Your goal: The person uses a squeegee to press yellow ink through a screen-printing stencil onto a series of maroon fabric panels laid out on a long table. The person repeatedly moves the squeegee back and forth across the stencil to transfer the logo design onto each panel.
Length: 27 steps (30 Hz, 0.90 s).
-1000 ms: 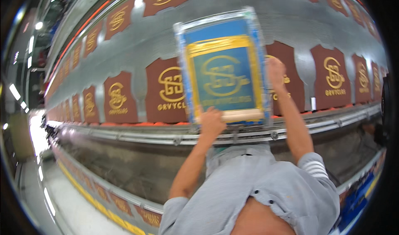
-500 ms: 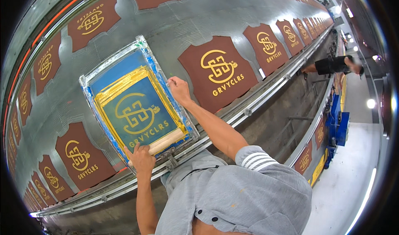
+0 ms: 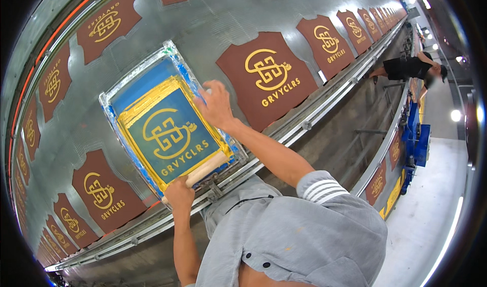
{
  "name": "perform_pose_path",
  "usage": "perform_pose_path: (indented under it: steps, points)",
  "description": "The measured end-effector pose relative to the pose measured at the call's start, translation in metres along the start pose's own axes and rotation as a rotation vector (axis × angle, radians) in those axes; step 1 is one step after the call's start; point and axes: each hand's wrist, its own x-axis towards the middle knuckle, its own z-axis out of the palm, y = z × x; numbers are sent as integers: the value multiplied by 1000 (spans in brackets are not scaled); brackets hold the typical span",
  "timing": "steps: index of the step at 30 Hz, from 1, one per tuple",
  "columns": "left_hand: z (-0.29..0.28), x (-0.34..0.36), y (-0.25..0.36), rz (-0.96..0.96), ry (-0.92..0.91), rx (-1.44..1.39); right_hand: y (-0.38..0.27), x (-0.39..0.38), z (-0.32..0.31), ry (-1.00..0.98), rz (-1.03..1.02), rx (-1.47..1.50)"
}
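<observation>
A screen frame (image 3: 108, 101) with a yellow-inked border and blue mesh lies on the long grey printing table (image 3: 172, 23). My left hand (image 3: 180, 190) is closed around the wooden squeegee (image 3: 208, 168) along the frame's near end. My right hand (image 3: 213, 102) is at the frame's right side, fingers bent and apart; whether they touch the rim is unclear. Brown shirt panels with yellow printed designs lie either side of the frame, one large panel (image 3: 239, 69) just to the right and another (image 3: 86, 160) to the left.
A metal rail (image 3: 314, 118) runs along the table's near edge, just in front of me. A person in dark clothing (image 3: 406, 69) is bent at the table farther right. Blue equipment (image 3: 421, 145) stands along a second table with panels, beside a pale floor (image 3: 431, 206).
The view has turned right, bringing the other person into sight. My right hand's fingers have spread at the frame's side. My left hand has closed more fully round the squeegee.
</observation>
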Motion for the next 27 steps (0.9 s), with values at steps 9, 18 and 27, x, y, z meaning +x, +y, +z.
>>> perform_pose_path:
  steps: [9, 18, 27]
  points:
    - [-54, 134, -46, 95, 126, -45, -55, 35, 36, -970, -457, -316]
    - [-101, 226, -106, 4, 31, 106, -61, 137, 84, -1015, -399, -277]
    - [-79, 206, -101, 68, 158, 30, -63, 113, 63, -942, -464, -226]
